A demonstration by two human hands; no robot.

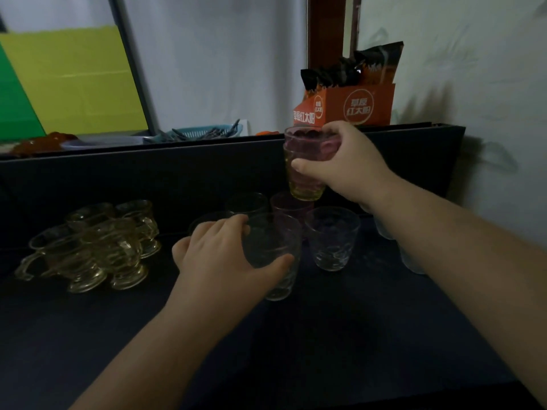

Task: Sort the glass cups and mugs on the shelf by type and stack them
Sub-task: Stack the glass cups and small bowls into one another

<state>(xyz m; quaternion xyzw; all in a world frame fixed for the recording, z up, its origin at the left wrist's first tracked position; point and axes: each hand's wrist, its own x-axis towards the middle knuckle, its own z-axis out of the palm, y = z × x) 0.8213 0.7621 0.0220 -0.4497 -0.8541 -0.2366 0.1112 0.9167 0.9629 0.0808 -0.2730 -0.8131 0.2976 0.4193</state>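
Note:
My right hand (pixel 340 164) holds a stack of tinted glass cups (pixel 305 184) in the air, a purple one nested in a yellowish one, above the dark shelf (pixel 325 335). My left hand (pixel 225 258) grips a clear glass cup (pixel 275 261) standing on the shelf. Another clear cup (pixel 333 238) stands just to its right. A purple cup (pixel 288 207) and two more clear cups stand behind them. Several amber glass mugs (pixel 97 247) with handles are grouped at the left.
An orange packet box (pixel 346 105) stands on the raised back ledge (pixel 207 143). A blue basket (pixel 204 133) lies further left on it. More clear glasses (pixel 414 261) sit partly hidden behind my right forearm. A white wall closes the right side.

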